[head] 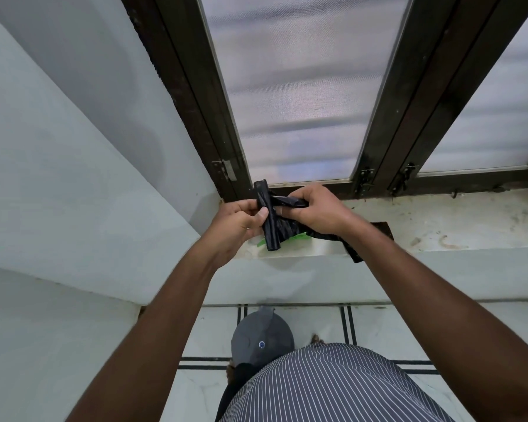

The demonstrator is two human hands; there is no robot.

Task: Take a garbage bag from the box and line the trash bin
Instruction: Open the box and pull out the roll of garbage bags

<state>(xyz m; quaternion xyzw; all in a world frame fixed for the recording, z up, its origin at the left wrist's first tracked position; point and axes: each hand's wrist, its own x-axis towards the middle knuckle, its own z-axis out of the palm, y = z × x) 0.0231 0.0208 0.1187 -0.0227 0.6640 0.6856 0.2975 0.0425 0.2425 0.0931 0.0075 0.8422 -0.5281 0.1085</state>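
Separating: I grip the bag roll in my left hand, fingers closed round it, above the sill.
Right hand: pinches a bag's loose end.
Left: bin on floor — unlined, I judge.

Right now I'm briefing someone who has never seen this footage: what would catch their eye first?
First, the two hands at centre: the left hand and right hand both grip a roll of black garbage bags, held above the stained window sill. Behind them rises the dark-framed window with frosted panes. Below, on the tiled floor near the person's striped shirt, stands a grey lidded trash bin.
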